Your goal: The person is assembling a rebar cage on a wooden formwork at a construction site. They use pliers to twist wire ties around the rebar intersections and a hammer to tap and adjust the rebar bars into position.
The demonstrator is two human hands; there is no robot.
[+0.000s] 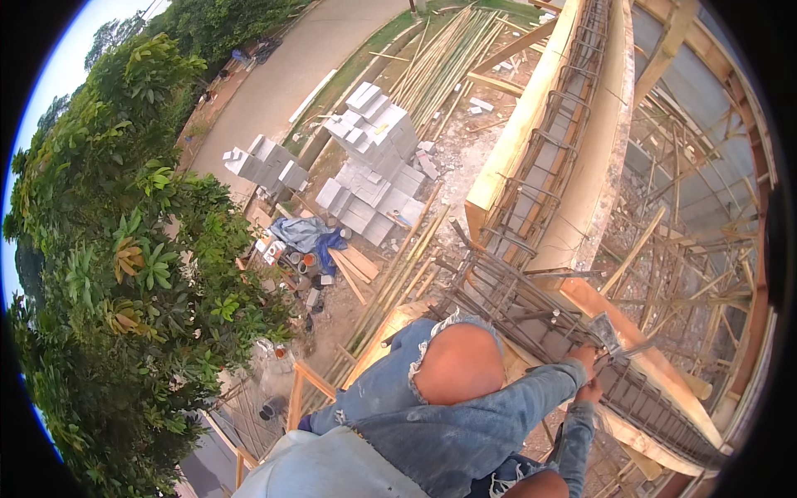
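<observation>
My left hand point(586, 358) reaches over a long timber-sided form and looks closed. Right beside it is a grey metal tool head point(605, 332), shaped like a hammer's; its handle is hidden, so I cannot tell which hand holds it. Just below, my right hand point(590, 391) is also curled closed, and its contents are hidden. Under and around both hands runs a rebar cage point(643, 398) of long bars and bent stirrups. A timber side board point(639, 349) stands along its far side. My bent knee point(459, 363) shows through torn denim near the form.
Another timber trough with a rebar cage point(544, 178) runs up and away, meeting mine at a corner. Ground lies well below, with stacked grey blocks point(374, 133), bamboo poles point(444, 62) and a blue tarp point(311, 236). A leafy tree point(133, 274) fills the left; scaffold poles point(689, 166) stand right.
</observation>
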